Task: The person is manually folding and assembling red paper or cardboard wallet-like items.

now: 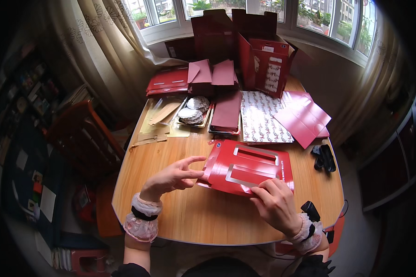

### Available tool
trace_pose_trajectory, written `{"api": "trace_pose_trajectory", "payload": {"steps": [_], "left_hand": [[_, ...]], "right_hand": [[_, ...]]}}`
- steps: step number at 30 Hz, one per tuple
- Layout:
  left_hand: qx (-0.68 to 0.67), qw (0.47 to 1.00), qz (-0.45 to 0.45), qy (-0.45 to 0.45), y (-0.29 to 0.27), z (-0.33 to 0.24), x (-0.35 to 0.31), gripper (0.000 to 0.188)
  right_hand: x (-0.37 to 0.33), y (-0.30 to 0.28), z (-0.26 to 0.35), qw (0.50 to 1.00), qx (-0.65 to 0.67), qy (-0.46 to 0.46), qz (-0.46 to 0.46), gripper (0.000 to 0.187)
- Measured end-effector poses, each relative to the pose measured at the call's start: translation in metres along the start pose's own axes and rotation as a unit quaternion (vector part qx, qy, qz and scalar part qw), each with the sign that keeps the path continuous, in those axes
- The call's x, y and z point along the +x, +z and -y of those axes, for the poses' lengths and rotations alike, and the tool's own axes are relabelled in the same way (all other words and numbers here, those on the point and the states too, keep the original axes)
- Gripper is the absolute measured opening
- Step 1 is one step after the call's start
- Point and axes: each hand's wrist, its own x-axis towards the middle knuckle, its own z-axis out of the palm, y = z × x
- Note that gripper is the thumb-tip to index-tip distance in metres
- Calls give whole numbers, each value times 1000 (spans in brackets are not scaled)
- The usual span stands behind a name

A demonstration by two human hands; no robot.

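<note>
Right grip (pixel 277 205) pinches red card (pixel 222 161), left grip (pixel 167 177) spread at its edge, over wooden table (pixel 217 219) below windows (pixel 318 21).

The left grip (pixel 172 177) and right grip (pixel 277 204) are bare. A frilly, whitish-pink left cuff (pixel 142 229) and matching right cuff (pixel 306 229) each carry a black band (pixel 144 214). The black right sleeve (pixel 313 266) ends in ruffles; the left sleeve (pixel 131 270) is black too.
</note>
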Motion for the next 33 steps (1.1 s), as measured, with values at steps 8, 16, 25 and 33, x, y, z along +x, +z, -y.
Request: {"api": "trace_pose_trajectory", "payload": {"steps": [8, 16, 25, 33], "left_hand": [[47, 998, 7, -31, 13, 21, 18, 90], [155, 985, -68, 34, 31, 45, 25, 102], [94, 994, -60, -11, 43, 51, 30, 99], [54, 998, -25, -31, 36, 57, 34, 90]], "right_hand": [[-5, 3, -8, 998, -23, -7, 55, 30], [-1, 12, -2, 994, -63, -28, 81, 35], [-1, 32, -3, 997, -5, -65, 44, 36], [-2, 32, 0, 997, 4, -67, 34, 34]]}}
